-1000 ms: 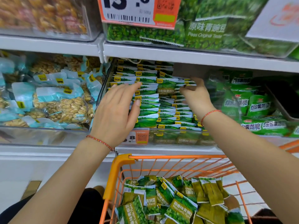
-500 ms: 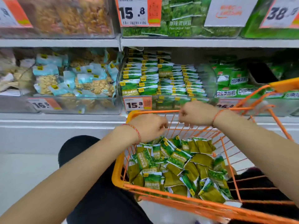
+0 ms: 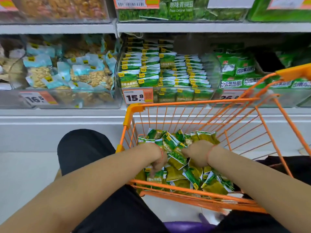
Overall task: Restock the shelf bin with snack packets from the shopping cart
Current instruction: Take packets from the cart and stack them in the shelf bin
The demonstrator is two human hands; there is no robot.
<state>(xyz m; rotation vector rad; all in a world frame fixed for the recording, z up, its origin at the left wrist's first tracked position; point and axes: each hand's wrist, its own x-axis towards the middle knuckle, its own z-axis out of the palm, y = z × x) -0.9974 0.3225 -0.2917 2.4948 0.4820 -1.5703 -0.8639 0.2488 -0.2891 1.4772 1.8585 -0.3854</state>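
Several green snack packets (image 3: 210,182) lie heaped in the orange wire shopping cart (image 3: 193,103). Both of my hands are down in that heap. My left hand (image 3: 157,163) points its fingers downward and touches a packet near the cart's near rim. My right hand (image 3: 196,153) reaches left into the pile, and its fingertips are hidden among the packets, so any hold is unclear. Above the cart stands the clear shelf bin (image 3: 185,96), stacked with rows of the same green packets (image 3: 166,71) and marked with a 15.8 price tag (image 3: 134,97).
To the left, a clear bin of blue nut packets (image 3: 67,74) carries a 16.5 tag. A bin of larger green bags (image 3: 239,71) sits on the right behind the cart's raised handle (image 3: 292,73). Another shelf (image 3: 168,26) overhangs the bins. My black-clad knees flank the cart.
My hands left the shelf bin, dropped past the cart's far rim and now sit in the packet heap. The view has tilted down toward the cart.
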